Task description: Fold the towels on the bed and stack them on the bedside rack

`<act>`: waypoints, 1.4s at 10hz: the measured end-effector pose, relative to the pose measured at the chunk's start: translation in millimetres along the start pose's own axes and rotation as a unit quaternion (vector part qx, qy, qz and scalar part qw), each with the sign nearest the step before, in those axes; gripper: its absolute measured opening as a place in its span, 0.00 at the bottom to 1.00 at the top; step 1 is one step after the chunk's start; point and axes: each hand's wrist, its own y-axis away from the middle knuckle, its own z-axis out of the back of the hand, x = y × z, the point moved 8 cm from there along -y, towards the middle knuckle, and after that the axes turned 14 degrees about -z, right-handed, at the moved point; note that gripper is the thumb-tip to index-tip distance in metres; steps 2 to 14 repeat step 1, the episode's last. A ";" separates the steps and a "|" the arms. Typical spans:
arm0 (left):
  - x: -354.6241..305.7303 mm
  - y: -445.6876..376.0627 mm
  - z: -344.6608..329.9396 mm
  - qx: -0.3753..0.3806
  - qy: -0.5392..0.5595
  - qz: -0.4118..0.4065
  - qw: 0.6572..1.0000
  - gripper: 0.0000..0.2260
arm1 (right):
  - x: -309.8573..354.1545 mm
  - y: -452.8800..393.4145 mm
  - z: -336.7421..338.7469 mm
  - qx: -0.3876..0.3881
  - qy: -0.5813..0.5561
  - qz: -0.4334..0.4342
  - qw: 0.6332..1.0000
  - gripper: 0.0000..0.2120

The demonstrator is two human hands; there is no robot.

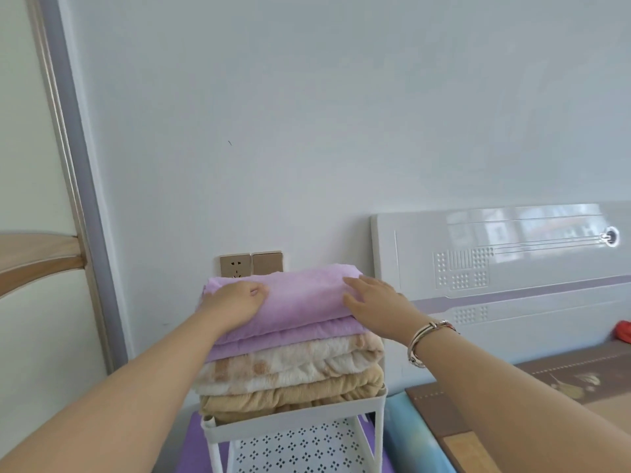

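We see a white plastic bedside rack (293, 426) standing before the pale wall (307, 114), with a stack of three on its top shelf: a folded tan towel (290, 397) lowest, a folded cream spotted towel (290, 365) on it, and a folded lilac towel (300, 302) uppermost. Our left hand (235, 302) lies on the lilac towel's left end, our right hand (372, 298) on its right end. Behind the stack, a gold wall socket (235, 265) sits left of a gold switch plate (267, 262). Right of the rack stands the glossy white headboard (505, 268), the bed (546, 387) before it. A framed wardrobe door (34, 199) is at the far left.
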 end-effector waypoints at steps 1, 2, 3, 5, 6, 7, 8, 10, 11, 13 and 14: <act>-32.9 1.3 9.8 -0.032 0.022 -0.040 0.998 0.16 | -26.5 22.0 29.0 -0.034 -0.025 -0.022 0.999 0.22; -32.9 1.3 9.8 -0.032 0.022 -0.040 0.998 0.16 | -26.5 22.0 29.0 -0.034 -0.025 -0.022 0.999 0.22; -32.9 1.3 9.8 -0.032 0.022 -0.040 0.998 0.16 | -26.5 22.0 29.0 -0.034 -0.025 -0.022 0.999 0.22; -32.9 1.3 9.8 -0.032 0.022 -0.040 0.998 0.16 | -26.5 22.0 29.0 -0.034 -0.025 -0.022 0.999 0.22; -32.9 1.3 9.8 -0.032 0.022 -0.040 0.998 0.16 | -26.5 22.0 29.0 -0.034 -0.025 -0.022 0.999 0.22; -32.9 1.3 9.8 -0.032 0.022 -0.040 0.998 0.16 | -26.5 22.0 29.0 -0.034 -0.025 -0.022 0.999 0.22; -32.9 1.3 9.8 -0.032 0.022 -0.040 0.998 0.16 | -26.5 22.0 29.0 -0.034 -0.025 -0.022 0.999 0.22; -32.9 1.3 9.8 -0.032 0.022 -0.040 0.998 0.16 | -26.5 22.0 29.0 -0.034 -0.025 -0.022 0.999 0.22; -32.9 1.3 9.8 -0.032 0.022 -0.040 0.998 0.16 | -26.5 22.0 29.0 -0.034 -0.025 -0.022 0.999 0.22; -32.9 1.3 9.8 -0.032 0.022 -0.040 0.998 0.16 | -26.5 22.0 29.0 -0.034 -0.025 -0.022 0.999 0.22; -32.9 1.3 9.8 -0.032 0.022 -0.040 0.998 0.16 | -26.5 22.0 29.0 -0.034 -0.025 -0.022 0.999 0.22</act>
